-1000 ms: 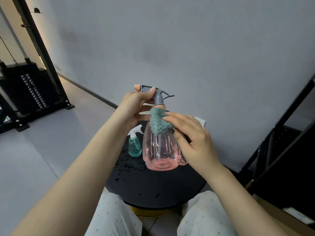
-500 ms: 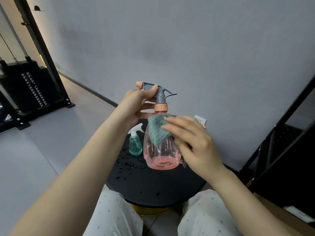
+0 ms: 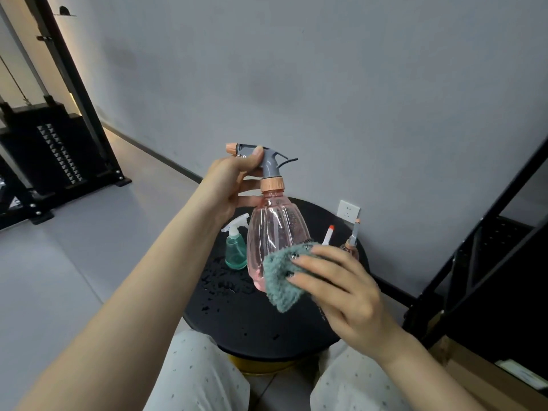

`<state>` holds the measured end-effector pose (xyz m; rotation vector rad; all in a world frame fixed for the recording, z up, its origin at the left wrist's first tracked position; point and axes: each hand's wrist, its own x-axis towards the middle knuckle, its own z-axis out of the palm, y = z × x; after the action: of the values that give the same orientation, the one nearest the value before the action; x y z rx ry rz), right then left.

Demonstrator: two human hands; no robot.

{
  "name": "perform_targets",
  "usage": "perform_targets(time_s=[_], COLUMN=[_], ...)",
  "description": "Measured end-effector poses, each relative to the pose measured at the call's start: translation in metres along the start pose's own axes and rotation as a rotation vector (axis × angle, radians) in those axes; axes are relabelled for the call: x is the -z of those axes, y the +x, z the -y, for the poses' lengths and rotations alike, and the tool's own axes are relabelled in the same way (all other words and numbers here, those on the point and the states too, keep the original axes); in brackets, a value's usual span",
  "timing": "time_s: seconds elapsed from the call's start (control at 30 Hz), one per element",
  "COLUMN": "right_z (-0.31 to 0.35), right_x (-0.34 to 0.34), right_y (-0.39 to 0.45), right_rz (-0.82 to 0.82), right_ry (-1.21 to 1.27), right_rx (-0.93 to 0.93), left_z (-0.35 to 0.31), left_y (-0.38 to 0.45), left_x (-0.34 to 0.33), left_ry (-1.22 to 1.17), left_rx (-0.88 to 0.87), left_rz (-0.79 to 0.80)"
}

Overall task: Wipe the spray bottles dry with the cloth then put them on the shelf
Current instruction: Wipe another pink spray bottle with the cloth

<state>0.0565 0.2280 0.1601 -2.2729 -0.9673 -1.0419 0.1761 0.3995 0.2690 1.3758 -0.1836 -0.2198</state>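
Note:
A clear pink spray bottle [image 3: 274, 229] with a grey trigger head hangs upright above the round black table [image 3: 237, 324]. My left hand [image 3: 229, 180] grips its trigger head and neck. My right hand [image 3: 338, 287] presses a teal cloth [image 3: 280, 280] against the bottle's lower right side, fingers over the cloth. A small green spray bottle [image 3: 235, 247] with a white trigger stands on the table behind. Two more nozzle tops, a white and red one [image 3: 328, 234] and a grey and orange one [image 3: 354, 235], stick up behind my right hand.
Water drops [image 3: 221, 280] lie on the table's left part. A black shelf frame [image 3: 486, 262] stands at the right against the grey wall, with a wall socket [image 3: 349, 209] beside it. Black gym equipment [image 3: 56, 152] fills the far left. My knees sit under the table's near edge.
My right hand has slid the cloth down the pink bottle from its neck to its lower body. My left hand keeps the same hold on the trigger head.

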Motion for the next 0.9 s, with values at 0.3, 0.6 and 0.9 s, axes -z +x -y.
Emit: perform_targets(time_s=[0.3,0.6,0.9], right_z=[-0.012,0.020,-0.006], right_x=[-0.010,-0.037,-0.020], right_y=[0.042,-0.017,0.032], right_rz=[-0.141,-0.105,-0.130], right_ry=[0.712,0.754,0.608], right_rx=[-0.744,-0.772,-0.695], left_z=[0.004,0.012,0.023], left_y=[-0.001,0.003,-0.001], left_x=[0.001,0.013,0.002], left_ry=[-0.040,-0.128,-0.028], left_rx=[-0.040,-0.086,-0.041], left_rz=[-0.030,-0.197,-0.077])
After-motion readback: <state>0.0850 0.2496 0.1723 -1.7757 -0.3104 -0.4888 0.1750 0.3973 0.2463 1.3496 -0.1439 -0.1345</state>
